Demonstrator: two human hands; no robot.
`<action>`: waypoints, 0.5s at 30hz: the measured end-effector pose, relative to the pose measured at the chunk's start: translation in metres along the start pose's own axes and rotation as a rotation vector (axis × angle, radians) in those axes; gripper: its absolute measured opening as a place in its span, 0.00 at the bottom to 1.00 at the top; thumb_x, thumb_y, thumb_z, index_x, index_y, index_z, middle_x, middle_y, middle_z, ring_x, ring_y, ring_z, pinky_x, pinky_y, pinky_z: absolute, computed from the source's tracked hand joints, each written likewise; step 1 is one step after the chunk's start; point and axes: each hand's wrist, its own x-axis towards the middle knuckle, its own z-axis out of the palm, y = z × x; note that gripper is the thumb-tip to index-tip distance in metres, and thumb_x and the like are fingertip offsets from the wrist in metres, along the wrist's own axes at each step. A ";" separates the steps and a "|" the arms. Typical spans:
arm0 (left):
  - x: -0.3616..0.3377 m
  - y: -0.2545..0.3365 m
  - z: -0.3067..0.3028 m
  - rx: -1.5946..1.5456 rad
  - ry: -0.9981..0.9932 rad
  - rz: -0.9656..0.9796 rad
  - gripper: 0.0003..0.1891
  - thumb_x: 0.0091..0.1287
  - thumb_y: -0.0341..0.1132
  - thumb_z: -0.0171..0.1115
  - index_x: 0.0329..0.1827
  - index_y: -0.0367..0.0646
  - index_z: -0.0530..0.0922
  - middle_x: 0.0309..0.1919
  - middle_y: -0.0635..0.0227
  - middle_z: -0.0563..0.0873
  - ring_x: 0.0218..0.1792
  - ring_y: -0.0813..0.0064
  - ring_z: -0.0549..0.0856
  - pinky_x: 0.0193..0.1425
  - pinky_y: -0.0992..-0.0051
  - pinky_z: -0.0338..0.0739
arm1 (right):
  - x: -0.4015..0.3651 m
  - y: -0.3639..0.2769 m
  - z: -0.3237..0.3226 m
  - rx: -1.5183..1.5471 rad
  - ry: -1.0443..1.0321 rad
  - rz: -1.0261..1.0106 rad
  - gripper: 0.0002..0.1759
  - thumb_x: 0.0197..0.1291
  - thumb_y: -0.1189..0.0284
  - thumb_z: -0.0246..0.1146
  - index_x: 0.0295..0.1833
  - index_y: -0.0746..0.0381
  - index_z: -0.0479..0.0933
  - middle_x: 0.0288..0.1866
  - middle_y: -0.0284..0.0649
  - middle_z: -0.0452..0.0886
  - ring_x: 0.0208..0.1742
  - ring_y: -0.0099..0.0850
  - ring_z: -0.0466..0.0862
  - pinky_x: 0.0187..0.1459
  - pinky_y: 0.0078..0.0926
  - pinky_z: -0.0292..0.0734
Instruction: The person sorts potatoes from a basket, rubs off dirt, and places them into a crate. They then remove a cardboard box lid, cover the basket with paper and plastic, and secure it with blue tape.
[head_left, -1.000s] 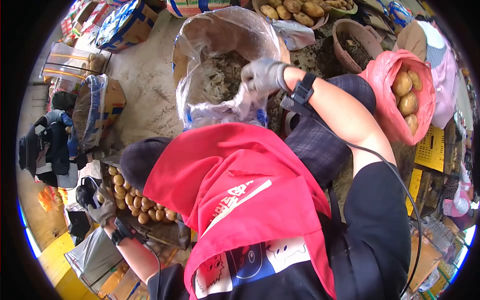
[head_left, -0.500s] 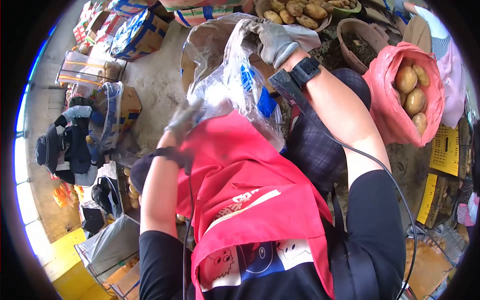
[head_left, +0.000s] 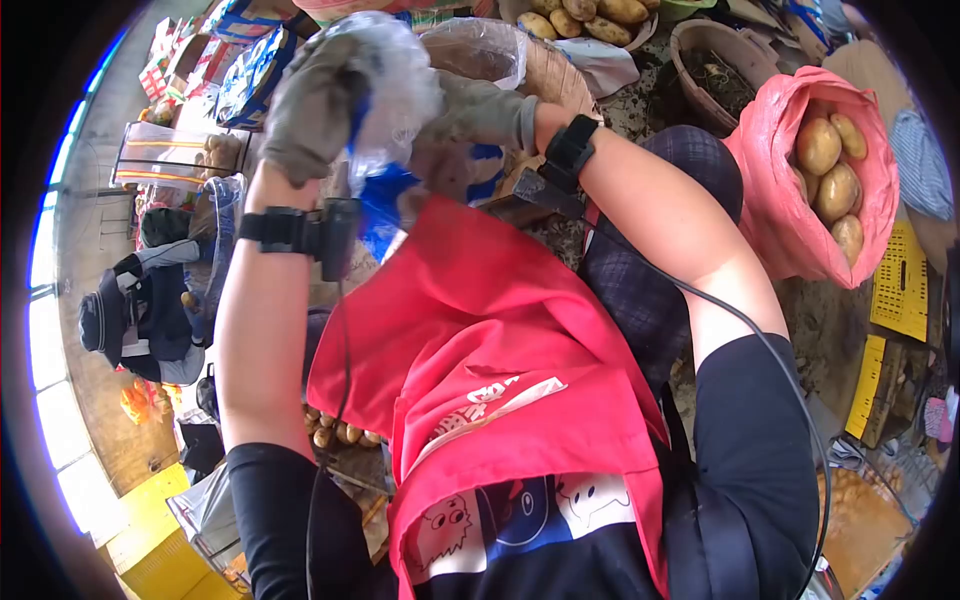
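Clear, crumpled plastic sheeting (head_left: 402, 85): between grey-gloved left hand (head_left: 312, 108), grip clenching it, and grey-gloved right hand (head_left: 480, 112), whose grip I cannot tell.

A crumpled, clear plastic sheet (head_left: 400, 85), partly blurred, is bunched up between the grey-gloved left hand (head_left: 312, 105) and right hand (head_left: 475, 112).

The person wears a red apron (head_left: 510, 320) with white lettering (head_left: 480, 405) over a black short-sleeved shirt (head_left: 745, 430) and dark checked trousers (head_left: 635, 290). Grey gloves (head_left: 505, 118) cover the left hand (head_left: 312, 108) and right hand (head_left: 482, 112); black wrist straps (head_left: 275, 232) carry box-shaped units (head_left: 340, 238) trailing thin black cables (head_left: 745, 313).
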 end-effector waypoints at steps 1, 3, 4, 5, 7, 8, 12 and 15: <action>0.003 0.005 0.007 0.456 -0.023 0.391 0.15 0.68 0.33 0.64 0.56 0.38 0.84 0.54 0.54 0.88 0.58 0.57 0.85 0.64 0.66 0.79 | 0.001 -0.002 0.003 0.235 -0.017 0.225 0.33 0.58 0.62 0.71 0.68 0.59 0.76 0.60 0.46 0.83 0.64 0.44 0.81 0.67 0.35 0.74; 0.001 0.010 0.014 0.457 -0.087 0.423 0.21 0.73 0.17 0.47 0.67 0.34 0.76 0.62 0.56 0.82 0.64 0.65 0.81 0.70 0.70 0.75 | 0.001 0.001 -0.006 0.463 -0.033 0.452 0.32 0.57 0.60 0.71 0.67 0.56 0.77 0.63 0.46 0.83 0.63 0.44 0.82 0.65 0.38 0.75; -0.001 0.007 0.018 0.255 -0.103 0.322 0.22 0.72 0.15 0.46 0.68 0.34 0.75 0.62 0.57 0.82 0.64 0.66 0.81 0.70 0.69 0.75 | 0.000 0.010 -0.017 0.343 -0.081 0.391 0.29 0.60 0.62 0.68 0.67 0.55 0.77 0.63 0.45 0.83 0.62 0.44 0.82 0.65 0.37 0.75; -0.001 0.008 0.014 0.176 -0.082 0.274 0.21 0.70 0.18 0.52 0.65 0.34 0.77 0.62 0.55 0.83 0.64 0.62 0.81 0.70 0.67 0.76 | 0.000 0.020 -0.023 0.222 -0.127 0.328 0.26 0.64 0.64 0.65 0.67 0.55 0.77 0.63 0.45 0.83 0.62 0.44 0.82 0.64 0.37 0.76; -0.001 0.011 0.006 0.012 -0.030 0.184 0.19 0.65 0.24 0.62 0.60 0.35 0.82 0.60 0.50 0.84 0.62 0.54 0.83 0.69 0.62 0.77 | 0.006 0.018 -0.018 0.714 0.059 0.677 0.19 0.68 0.67 0.59 0.63 0.53 0.81 0.63 0.44 0.83 0.63 0.41 0.82 0.63 0.34 0.76; -0.002 0.017 0.003 -0.304 0.026 0.008 0.22 0.66 0.25 0.65 0.64 0.36 0.79 0.62 0.51 0.83 0.63 0.57 0.83 0.68 0.62 0.77 | 0.011 0.016 -0.029 0.619 0.118 0.823 0.18 0.68 0.67 0.59 0.61 0.52 0.83 0.61 0.42 0.85 0.61 0.41 0.83 0.63 0.34 0.77; -0.017 0.067 -0.003 -0.483 0.192 -0.329 0.35 0.69 0.36 0.71 0.75 0.35 0.66 0.70 0.54 0.74 0.66 0.62 0.79 0.72 0.63 0.74 | -0.001 0.053 0.002 0.088 0.459 0.741 0.18 0.63 0.69 0.66 0.58 0.58 0.83 0.51 0.43 0.89 0.53 0.38 0.87 0.56 0.32 0.80; -0.038 0.077 0.011 -0.354 0.266 -0.421 0.45 0.67 0.41 0.74 0.81 0.35 0.57 0.73 0.53 0.69 0.72 0.63 0.72 0.75 0.65 0.69 | 0.004 0.080 -0.001 -0.505 0.302 0.828 0.21 0.59 0.65 0.68 0.58 0.57 0.83 0.47 0.43 0.89 0.51 0.44 0.88 0.55 0.37 0.82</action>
